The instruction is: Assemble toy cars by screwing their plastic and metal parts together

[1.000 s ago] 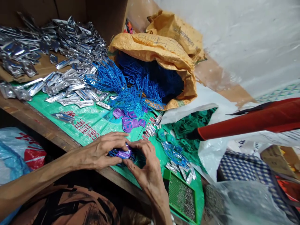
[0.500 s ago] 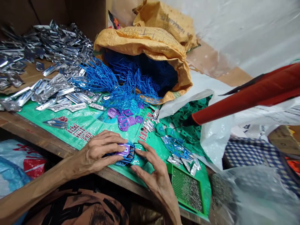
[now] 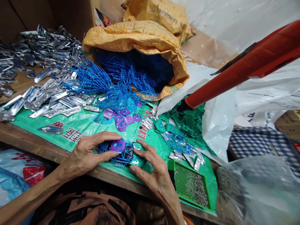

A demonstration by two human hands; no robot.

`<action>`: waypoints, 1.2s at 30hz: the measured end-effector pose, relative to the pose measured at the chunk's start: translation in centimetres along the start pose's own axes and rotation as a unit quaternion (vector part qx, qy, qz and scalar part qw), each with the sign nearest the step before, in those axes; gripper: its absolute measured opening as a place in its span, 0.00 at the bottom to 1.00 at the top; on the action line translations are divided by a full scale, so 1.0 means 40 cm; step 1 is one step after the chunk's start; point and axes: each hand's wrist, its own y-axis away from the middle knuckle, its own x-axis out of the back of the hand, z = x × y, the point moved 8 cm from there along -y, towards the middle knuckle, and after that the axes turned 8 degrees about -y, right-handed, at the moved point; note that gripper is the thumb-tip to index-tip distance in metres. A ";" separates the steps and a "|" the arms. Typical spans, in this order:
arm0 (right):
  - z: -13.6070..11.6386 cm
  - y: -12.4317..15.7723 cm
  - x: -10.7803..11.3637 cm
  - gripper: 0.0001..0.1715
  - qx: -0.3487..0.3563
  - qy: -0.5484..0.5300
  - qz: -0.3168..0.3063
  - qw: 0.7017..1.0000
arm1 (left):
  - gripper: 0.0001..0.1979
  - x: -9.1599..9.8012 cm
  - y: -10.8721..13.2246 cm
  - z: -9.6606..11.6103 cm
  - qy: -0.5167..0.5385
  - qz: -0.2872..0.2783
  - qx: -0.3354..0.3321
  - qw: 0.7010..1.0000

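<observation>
A wooden bench (image 3: 28,141) carries a green sheet (image 3: 93,126) bearing silvery strips (image 3: 70,111), purple parts (image 3: 120,122) and a tray (image 3: 181,179).

Below the counter's (image 3: 23,140) near edge, we see our dull rust-brown garment (image 3: 110,209), printed with black bars, blocks and smudgy patches. Our left hand (image 3: 87,151) and right hand (image 3: 156,168) are bare, as are our slim forearms (image 3: 39,189).

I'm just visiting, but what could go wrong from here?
The purple piece, pinched by the left fingers over the blue frame, might slip or end up crooked.

The green tray of small metallic-looking bits sits close beside the right wrist, near the table edge, so a nudge could tip or spill it.
</observation>
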 end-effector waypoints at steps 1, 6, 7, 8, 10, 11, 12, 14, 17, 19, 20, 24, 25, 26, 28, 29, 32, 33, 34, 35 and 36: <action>0.001 0.000 0.000 0.22 -0.003 0.000 0.000 1.000 | 0.17 0.003 0.002 -0.011 0.006 0.001 0.022 1.000; 0.002 -0.001 0.000 0.22 -0.002 0.000 -0.003 1.000 | 0.17 0.001 -0.001 0.005 -0.006 -0.005 -0.002 1.000; 0.001 -0.001 0.001 0.22 0.001 0.001 -0.002 1.000 | 0.17 -0.003 -0.002 0.015 -0.012 -0.008 -0.019 1.000; -0.001 -0.001 0.002 0.22 0.004 0.001 -0.002 1.000 | 0.17 -0.007 -0.004 0.024 -0.017 -0.011 -0.035 0.999; -0.004 -0.001 0.004 0.22 0.004 0.001 -0.001 1.000 | 0.17 -0.014 -0.007 0.040 -0.023 -0.015 -0.065 0.998; -0.005 -0.001 0.004 0.22 0.004 0.001 -0.001 1.000 | 0.17 -0.016 -0.008 0.046 -0.028 -0.016 -0.078 0.996; -0.007 -0.002 0.005 0.22 0.004 0.001 -0.002 1.000 | 0.17 -0.018 -0.008 0.050 -0.033 -0.018 -0.089 0.995; -0.009 -0.002 0.005 0.21 0.006 0.004 -0.003 1.000 | 0.17 -0.020 -0.009 0.058 -0.044 -0.016 -0.109 0.993; -0.009 -0.003 0.004 0.21 0.008 0.012 -0.005 1.000 | 0.18 -0.021 -0.010 0.064 -0.047 -0.012 -0.126 0.991; -0.007 -0.002 0.004 0.21 0.004 0.017 -0.005 1.000 | 0.17 -0.019 -0.012 0.065 -0.040 -0.008 -0.126 0.991; -0.006 -0.001 0.004 0.21 0.002 0.019 -0.005 1.000 | 0.17 -0.019 -0.013 0.065 -0.038 -0.009 -0.124 0.991; -0.008 0.000 0.005 0.21 -0.001 0.024 -0.005 1.000 | 0.18 -0.017 -0.020 0.069 -0.039 -0.011 -0.121 0.992; -0.008 0.000 0.006 0.21 -0.001 0.025 -0.004 1.000 | 0.17 -0.016 -0.022 0.070 -0.039 -0.011 -0.121 0.992; -0.009 0.000 0.007 0.21 0.001 0.026 -0.004 1.000 | 0.17 -0.016 -0.024 0.071 -0.039 -0.010 -0.121 0.992; -0.011 -0.002 0.007 0.21 0.005 0.029 -0.005 1.000 | 0.16 -0.016 -0.026 0.074 -0.039 -0.011 -0.124 0.992; -0.012 -0.002 0.007 0.21 0.008 0.030 -0.006 1.000 | 0.15 -0.017 -0.026 0.076 -0.041 -0.012 -0.127 0.991; -0.013 -0.003 0.008 0.22 0.012 0.032 -0.005 0.999 | 0.12 -0.020 -0.024 0.079 -0.058 -0.015 -0.133 0.989; -0.013 -0.002 0.009 0.22 0.011 0.033 -0.004 0.999 | 0.11 -0.021 -0.023 0.079 -0.063 -0.016 -0.134 0.989; -0.014 -0.001 0.009 0.22 0.011 0.033 -0.004 0.999 | 0.11 -0.021 -0.023 0.080 -0.066 -0.017 -0.134 0.989; -0.014 -0.001 0.010 0.22 0.009 0.034 -0.004 0.999 | 0.11 -0.022 -0.022 0.080 -0.067 -0.018 -0.134 0.989; -0.014 0.000 0.010 0.22 0.008 0.035 -0.003 0.999 | 0.11 -0.022 -0.022 0.080 -0.068 -0.020 -0.134 0.989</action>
